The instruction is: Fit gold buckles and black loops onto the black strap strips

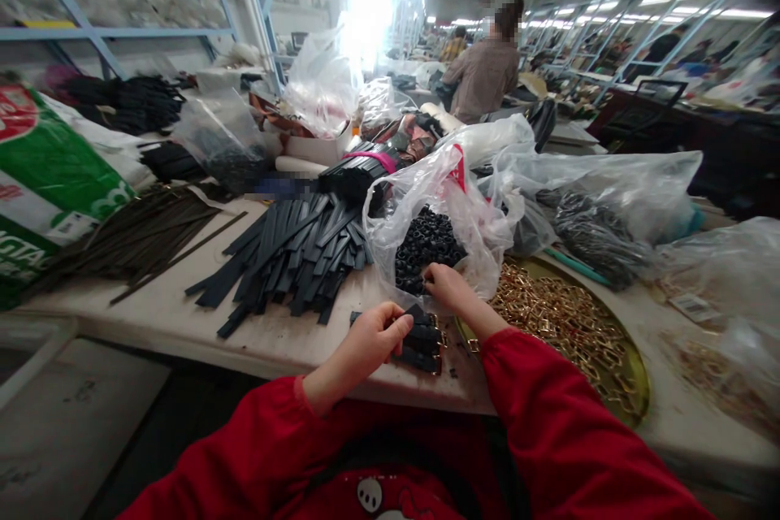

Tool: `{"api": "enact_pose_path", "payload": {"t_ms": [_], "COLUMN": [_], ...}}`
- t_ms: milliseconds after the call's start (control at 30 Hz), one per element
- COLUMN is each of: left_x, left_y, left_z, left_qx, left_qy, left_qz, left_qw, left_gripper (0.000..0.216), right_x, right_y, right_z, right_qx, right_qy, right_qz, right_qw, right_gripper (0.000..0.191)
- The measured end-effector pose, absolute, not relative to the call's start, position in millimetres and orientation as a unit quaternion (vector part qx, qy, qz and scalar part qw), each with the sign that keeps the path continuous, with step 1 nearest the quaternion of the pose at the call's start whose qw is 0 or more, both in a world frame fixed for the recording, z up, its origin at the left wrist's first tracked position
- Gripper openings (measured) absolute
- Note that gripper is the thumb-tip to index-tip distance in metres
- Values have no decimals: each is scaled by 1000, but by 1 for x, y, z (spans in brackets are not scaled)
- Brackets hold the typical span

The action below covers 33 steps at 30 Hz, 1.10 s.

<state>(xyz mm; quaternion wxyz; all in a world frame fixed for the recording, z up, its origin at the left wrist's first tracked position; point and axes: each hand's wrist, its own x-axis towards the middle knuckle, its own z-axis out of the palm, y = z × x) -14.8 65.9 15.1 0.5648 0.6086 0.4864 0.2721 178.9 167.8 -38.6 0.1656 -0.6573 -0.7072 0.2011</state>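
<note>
— where do we have our left hand (pixel 371 344)?

— low over the near edge of the table (pixel 183 317). its thumb and fingers are pinched shut on the short black strap pieces (pixel 422 341), which lie stacked just in front of us.

— and our right hand (pixel 448 286)?

— it's at the mouth of the clear plastic bag (pixel 481 219), right above that stack. the fingers are curled down together against the black rings (pixel 425 248) heaped inside. we cannot tell whether they grip a ring or only touch the heap.

— what do we see around the bag?

— to its right, a round tray (pixel 637 390) full of gold buckles (pixel 566 323), touching the bag's lower side. to its left, a fanned pile of long black straps (pixel 292 256), and further left a spread of thin dark strips (pixel 134 240) beside a green and white sack (pixel 42 179).

— anyone near us?

— a person (pixel 484 77) stands well beyond the table, back turned to us, among more bags.
</note>
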Motion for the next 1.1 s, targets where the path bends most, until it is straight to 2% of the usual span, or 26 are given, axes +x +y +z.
{"api": "enact_pose_path", "payload": {"t_ms": [133,233,300,467,600,700,800,967,1100], "left_x": [-20,-20,-18,-14,-15,-15,-15,-13,-12], "left_y": [60,55,51,40,36,35,35,33,33], "left_z": [19,20,21,19,15,12,10,9,12], "left_qx": [646,678,698,732,784,794,779,728,702], "left_qy": [506,514,512,508,494,510,517,489,479], "left_qz": [310,336,337,323,274,255,258,251,225], "left_qw": [480,405,369,319,257,213,243,410,478], "left_gripper": [26,24,23,23,21,22,21,21,21], "right_x": [174,166,160,152,154,156,158,154,149], "right_y": [142,109,88,59,47,39,34,28,25], "right_z": [-16,-2,3,3,6,9,7,-1,-6], "right_qx": [-622,-536,-499,-526,-521,-497,-504,-511,-497], "right_qy": [-695,-631,-579,-535,-566,-570,-534,-449,-432], "right_qz": [268,449,525,540,517,542,553,575,586], "right_qw": [241,335,374,381,375,367,394,455,473], "right_gripper": [22,28,27,26,17,19,25,28,30]}}
